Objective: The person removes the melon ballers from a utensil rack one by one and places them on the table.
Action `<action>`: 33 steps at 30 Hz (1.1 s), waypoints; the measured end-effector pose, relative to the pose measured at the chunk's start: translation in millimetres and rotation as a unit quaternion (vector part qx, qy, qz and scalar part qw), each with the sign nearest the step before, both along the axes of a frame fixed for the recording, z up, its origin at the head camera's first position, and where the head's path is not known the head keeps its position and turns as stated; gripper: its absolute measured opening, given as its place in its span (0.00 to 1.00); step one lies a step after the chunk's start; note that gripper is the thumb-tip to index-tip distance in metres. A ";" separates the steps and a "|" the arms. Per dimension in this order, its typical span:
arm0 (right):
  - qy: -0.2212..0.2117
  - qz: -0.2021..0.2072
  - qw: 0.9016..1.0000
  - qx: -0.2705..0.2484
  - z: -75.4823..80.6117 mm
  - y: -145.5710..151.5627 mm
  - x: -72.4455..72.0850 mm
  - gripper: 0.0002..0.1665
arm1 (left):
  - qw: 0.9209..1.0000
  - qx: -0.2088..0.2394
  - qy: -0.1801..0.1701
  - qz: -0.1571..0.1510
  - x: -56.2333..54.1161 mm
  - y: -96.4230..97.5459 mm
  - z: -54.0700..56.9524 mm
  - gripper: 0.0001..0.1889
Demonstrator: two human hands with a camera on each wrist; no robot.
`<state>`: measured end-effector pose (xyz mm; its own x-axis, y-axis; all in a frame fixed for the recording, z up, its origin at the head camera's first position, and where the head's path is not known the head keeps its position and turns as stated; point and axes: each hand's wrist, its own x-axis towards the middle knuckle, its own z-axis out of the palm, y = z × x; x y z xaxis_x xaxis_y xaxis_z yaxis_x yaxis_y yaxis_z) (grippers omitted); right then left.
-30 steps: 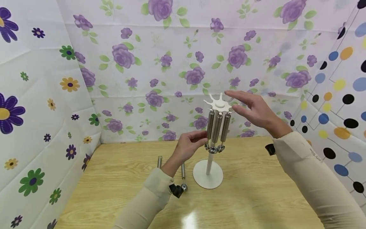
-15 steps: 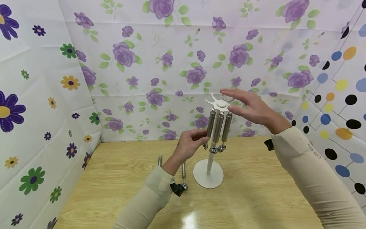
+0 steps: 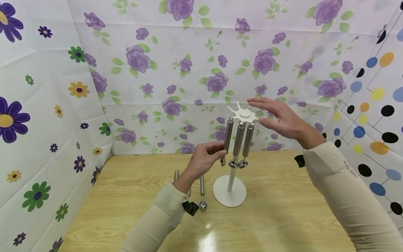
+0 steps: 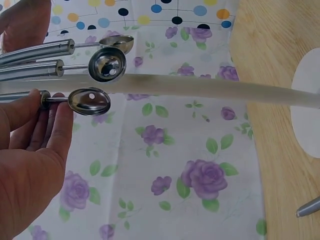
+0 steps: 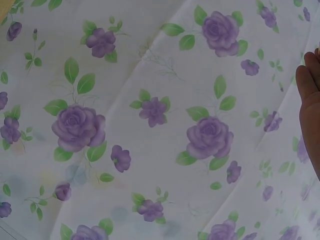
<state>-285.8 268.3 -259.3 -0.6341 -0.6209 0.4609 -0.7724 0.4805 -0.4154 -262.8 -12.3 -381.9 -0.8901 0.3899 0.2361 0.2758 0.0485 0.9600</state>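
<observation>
Left hand [image 3: 201, 160] pinches, on its right side, the leftmost steel scoop [image 3: 228, 134] below the white rack [image 3: 245, 113]; the long axis is near-upright, lower end tilted left. Right hand [image 3: 284, 120], fingers extended, stands at the rack's right edge (contact cannot be confirmed).

the left arm [image 3: 157, 217] hides the lower part of a metal handle [image 3: 176, 174] on the table [image 3: 126, 196]; the lettering [image 3: 350, 168] on the right sleeve [image 3: 352, 199] is too small to read surely; in the left wrist view three scoops [image 4: 107, 64] lose their handle ends past the left edge, the round base [image 4: 306, 105] past the right; the right wrist view catches only part of the right hand [image 5: 310, 102]; whether it touches the rack top [image 3: 245, 112] is unclear
</observation>
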 end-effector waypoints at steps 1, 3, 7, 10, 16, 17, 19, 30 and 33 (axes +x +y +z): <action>0.001 -0.002 1.000 -0.001 -0.3 0.6 0.6 0.32 | 1.000 0.002 -0.002 -0.002 0.0 -1.5 0.9 0.17; 0.002 -0.007 1.000 -0.004 -0.6 1.6 2.0 0.32 | 1.000 0.004 -0.005 -0.004 0.0 -4.2 3.1 0.17; 0.005 -0.013 1.000 -0.009 -0.5 2.8 3.9 0.32 | 1.000 -0.006 0.005 0.003 -1.0 -8.2 7.1 0.17; 0.008 -0.015 1.000 -0.011 -0.3 3.8 4.3 0.31 | 1.000 -0.013 0.017 0.009 -1.2 -10.3 9.9 0.17; 0.009 -0.014 1.000 -0.014 -2.7 6.3 3.2 0.31 | 1.000 -0.011 0.013 0.013 0.8 -16.6 9.5 0.17; 0.008 -0.016 1.000 -0.013 -3.3 7.0 3.1 0.31 | 1.000 -0.011 0.013 0.015 1.0 -18.3 8.5 0.17; 0.004 -0.023 1.000 -0.012 -3.8 7.9 3.8 0.31 | 1.000 -0.009 0.010 0.016 1.1 -22.2 5.1 0.17; -0.009 -0.067 0.998 -0.006 -1.2 8.1 9.1 0.32 | 1.000 -0.014 -0.007 0.027 4.5 -44.5 -12.6 0.16; -0.011 -0.066 0.998 -0.007 -0.2 8.4 9.4 0.32 | 0.999 -0.015 -0.018 0.028 6.1 -49.1 -17.5 0.16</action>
